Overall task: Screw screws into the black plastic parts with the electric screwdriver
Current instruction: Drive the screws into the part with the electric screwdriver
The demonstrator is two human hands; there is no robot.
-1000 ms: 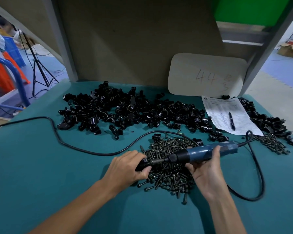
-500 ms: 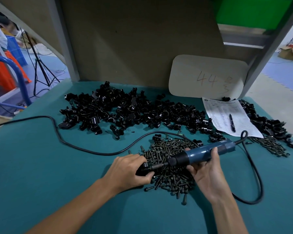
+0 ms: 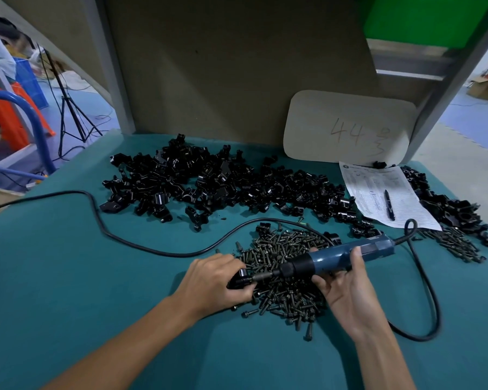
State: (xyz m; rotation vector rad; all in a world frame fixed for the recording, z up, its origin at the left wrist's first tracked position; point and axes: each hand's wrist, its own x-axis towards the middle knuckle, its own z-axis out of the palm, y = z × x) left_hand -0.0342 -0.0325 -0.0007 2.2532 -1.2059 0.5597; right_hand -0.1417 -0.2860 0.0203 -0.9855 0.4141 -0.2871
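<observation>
Your left hand [image 3: 212, 281] grips a black plastic part [image 3: 238, 278] on the table [image 3: 68, 277], at the left edge of the screw heap [image 3: 282, 243]. Your right hand [image 3: 347, 291] curls round the electric screwdriver [image 3: 331, 257], its bit meeting that part. More black parts [image 3: 209, 181] lie behind.

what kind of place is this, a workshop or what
Most likely a small factory assembly bench: a big heap of similar black plastic parts, a pile of screws and a corded electric screwdriver on a teal table.
</observation>
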